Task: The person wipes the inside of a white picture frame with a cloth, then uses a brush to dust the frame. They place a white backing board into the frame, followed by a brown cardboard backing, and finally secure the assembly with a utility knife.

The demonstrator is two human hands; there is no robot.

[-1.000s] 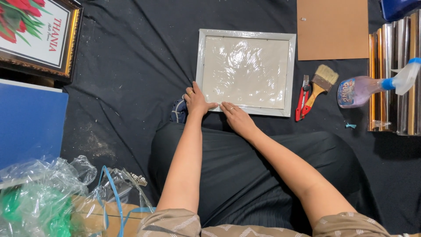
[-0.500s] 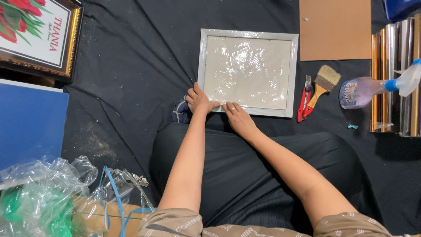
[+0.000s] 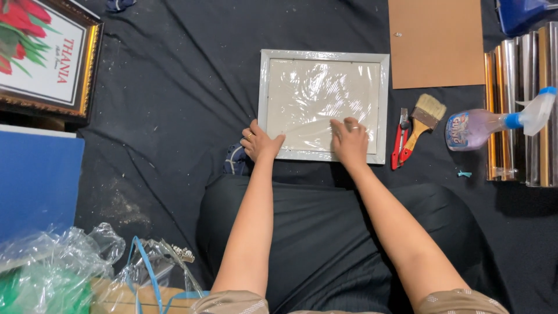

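A pale grey picture frame (image 3: 323, 54) wrapped in clear plastic film lies flat on the black cloth in front of me. My left hand (image 3: 260, 143) rests on its lower left corner, fingers curled over the edge. On the film near the lower right lies my right hand (image 3: 349, 139), fingers pinched together on the plastic. Both forearms reach out over my dark-clothed lap.
Right of the frame lie red pliers (image 3: 401, 139), a paintbrush (image 3: 424, 116) and a spray bottle (image 3: 488, 123). A brown board (image 3: 436, 40) is beyond them, metallic rolls (image 3: 520, 104) at far right. A gold-framed flower picture (image 3: 43, 55), blue board (image 3: 35, 180) and crumpled plastic (image 3: 52, 267) are left.
My right hand has moved rightward along the frame's lower part, from beside the left hand to the lower right area. The left hand stays at the lower left corner.
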